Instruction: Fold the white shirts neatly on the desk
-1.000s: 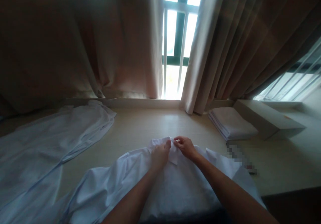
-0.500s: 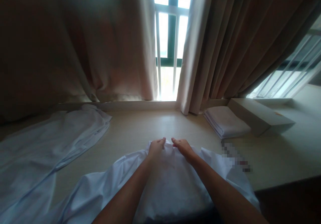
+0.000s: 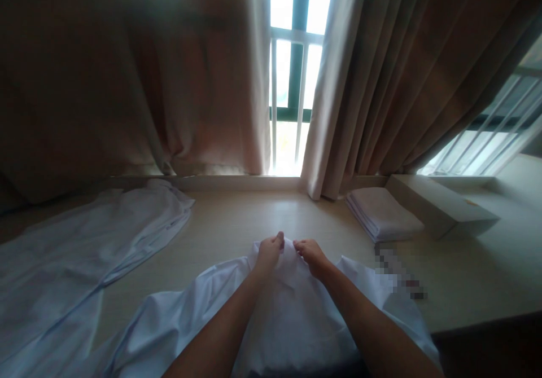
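A white shirt point(image 3: 288, 321) lies spread on the pale table point(image 3: 237, 220) right in front of me. My left hand point(image 3: 269, 252) and my right hand point(image 3: 310, 254) sit side by side at its far edge, at the collar. Each hand's fingers are curled and pinching the white cloth there. Both forearms rest across the shirt's body.
More white cloth point(image 3: 84, 254) lies loosely spread at the left. A folded white stack point(image 3: 383, 214) and a flat pale box point(image 3: 440, 206) sit at the right by the curtains point(image 3: 402, 84). A barred window point(image 3: 292, 84) is behind. The table's dark front edge runs at the lower right.
The hands first pinched the collar raised, then lay flatter on the shirt's edge, and now pinch the cloth again at the same spot. The view shifted slightly.
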Demonstrator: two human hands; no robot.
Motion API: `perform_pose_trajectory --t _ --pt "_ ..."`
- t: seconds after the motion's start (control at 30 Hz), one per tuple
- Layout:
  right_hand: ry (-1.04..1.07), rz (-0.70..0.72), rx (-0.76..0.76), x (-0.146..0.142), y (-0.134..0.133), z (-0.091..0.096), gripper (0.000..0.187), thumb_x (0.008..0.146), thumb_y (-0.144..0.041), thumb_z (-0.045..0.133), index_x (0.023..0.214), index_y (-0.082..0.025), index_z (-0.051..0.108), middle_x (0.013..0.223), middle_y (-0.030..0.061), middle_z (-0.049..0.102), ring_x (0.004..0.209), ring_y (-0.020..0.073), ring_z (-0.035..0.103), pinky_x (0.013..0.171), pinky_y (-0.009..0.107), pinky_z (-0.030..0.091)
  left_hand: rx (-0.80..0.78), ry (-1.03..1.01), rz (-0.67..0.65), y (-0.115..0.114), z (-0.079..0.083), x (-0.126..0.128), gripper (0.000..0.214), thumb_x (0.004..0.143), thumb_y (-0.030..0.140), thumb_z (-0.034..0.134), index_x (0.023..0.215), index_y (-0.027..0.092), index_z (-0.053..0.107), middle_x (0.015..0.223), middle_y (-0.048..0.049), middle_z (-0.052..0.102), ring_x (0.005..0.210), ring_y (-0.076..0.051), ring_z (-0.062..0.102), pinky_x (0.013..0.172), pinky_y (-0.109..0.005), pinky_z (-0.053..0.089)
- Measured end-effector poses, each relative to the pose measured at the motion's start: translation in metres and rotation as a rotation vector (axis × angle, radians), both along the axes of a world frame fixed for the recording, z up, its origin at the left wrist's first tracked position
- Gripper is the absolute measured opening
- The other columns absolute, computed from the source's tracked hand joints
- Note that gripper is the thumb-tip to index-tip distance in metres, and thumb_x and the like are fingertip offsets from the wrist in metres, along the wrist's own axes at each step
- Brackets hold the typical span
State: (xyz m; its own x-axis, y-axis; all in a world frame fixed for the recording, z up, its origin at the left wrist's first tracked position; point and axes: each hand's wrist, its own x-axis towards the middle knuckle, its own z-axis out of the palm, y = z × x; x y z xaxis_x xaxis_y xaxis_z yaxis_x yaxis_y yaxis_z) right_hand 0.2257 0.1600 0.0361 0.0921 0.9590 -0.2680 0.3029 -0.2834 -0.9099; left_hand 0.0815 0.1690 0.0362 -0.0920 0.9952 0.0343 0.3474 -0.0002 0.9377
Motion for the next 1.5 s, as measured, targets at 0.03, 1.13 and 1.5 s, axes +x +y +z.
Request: perform_pose_trajectory --t 0.03,1.13,1.5 --pt "-0.043 -0.042 0.032 0.003 0.001 -0.001 0.029 0.084 -0.037 0.049 0.085 -0.013 0.065 0.088 0.0108 0.066 0.083 0.0216 0.060 0.068 0.028 0.045 0.031 0.023 0.016 0.001 -0.001 -0.005 0.053 0.081 0.061 0.039 0.066 0.016 0.064 0.066 -0.0053 0.066 0.067 -0.019 0.061 0.064 -0.028 0.044" --pt "-0.343 0.266 0.172 -0.123 0.049 0.001 0.022 0.075 -0.033 0.064 0.070 -0.013 0.073 0.061 0.0039 0.064 0.056 0.0109 0.053 0.052 0.021 0.033 0.136 0.030 0.203 -0.022 -0.063 -0.112 0.030 0.078 0.042 0.060 0.098 0.021 0.064 0.100 -0.0063 0.070 0.092 -0.019 0.064 0.080 -0.029 0.046" --pt "-0.294 0.281 0.242 -0.108 0.046 -0.011 0.027 0.079 -0.035 0.059 0.061 -0.014 0.063 0.054 -0.0007 0.055 0.051 0.0092 0.045 0.051 0.022 0.030 0.141 0.165 0.292 -0.020 -0.052 -0.113 0.021 0.078 0.036 0.059 0.086 0.019 0.069 0.089 -0.0067 0.071 0.086 -0.018 0.063 0.080 -0.028 0.044"
